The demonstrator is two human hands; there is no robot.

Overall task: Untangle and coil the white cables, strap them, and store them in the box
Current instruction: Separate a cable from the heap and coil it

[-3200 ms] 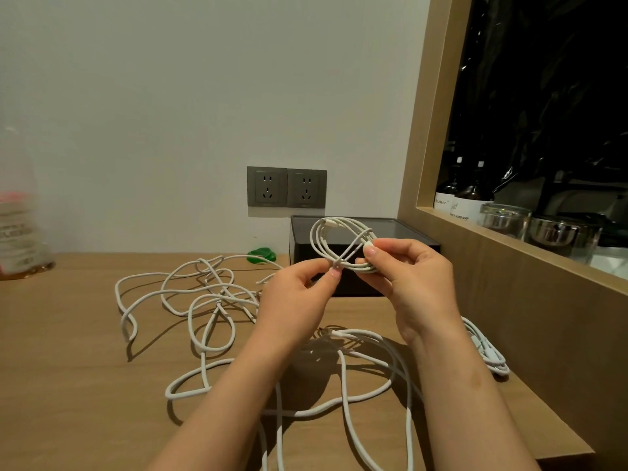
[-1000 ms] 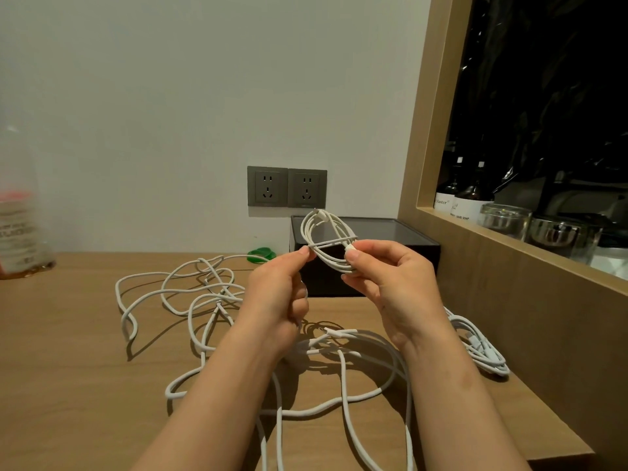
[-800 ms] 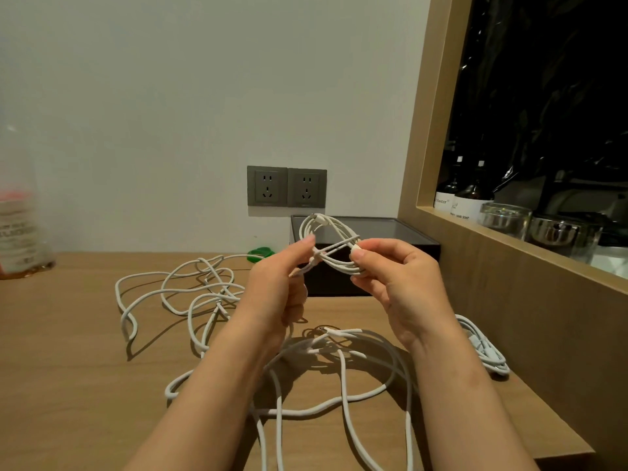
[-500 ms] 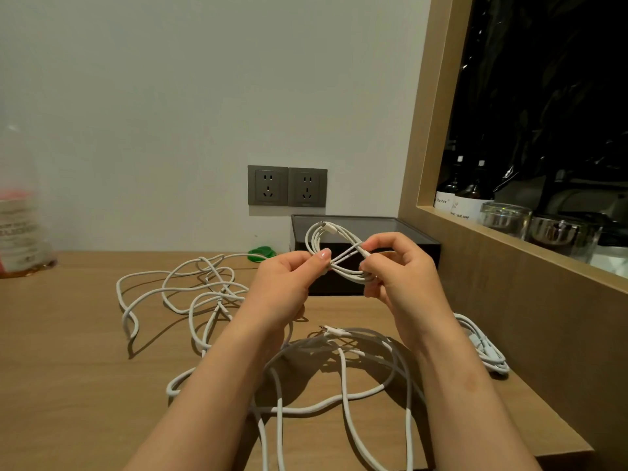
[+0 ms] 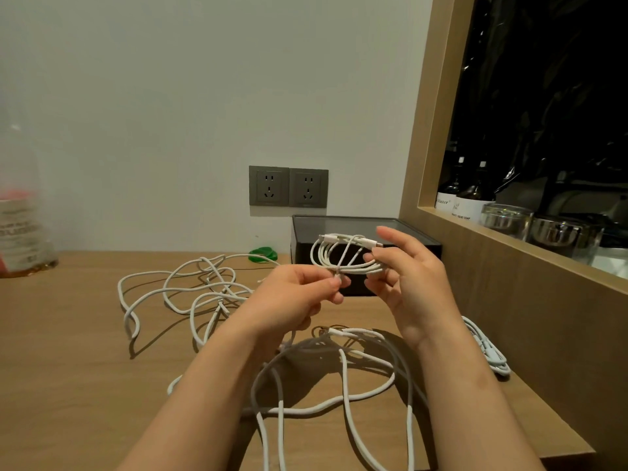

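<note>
Holds coil (image 5: 356, 266) in front of box (image 5: 343, 226), long axis running 9 to 3 o'clock, plugs aimed at 3. Pinches its 6 o'clock edge with left hand (image 5: 292, 300), clamps its 3 o'clock end in right hand (image 5: 411, 280), forefinger raised. Leaves cables (image 5: 344, 375) sprawled on table (image 5: 85, 351).

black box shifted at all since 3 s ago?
No. The black box sits in the same spot below and right of the wall sockets, beside the wooden panel, behind the coiled cable.
</note>
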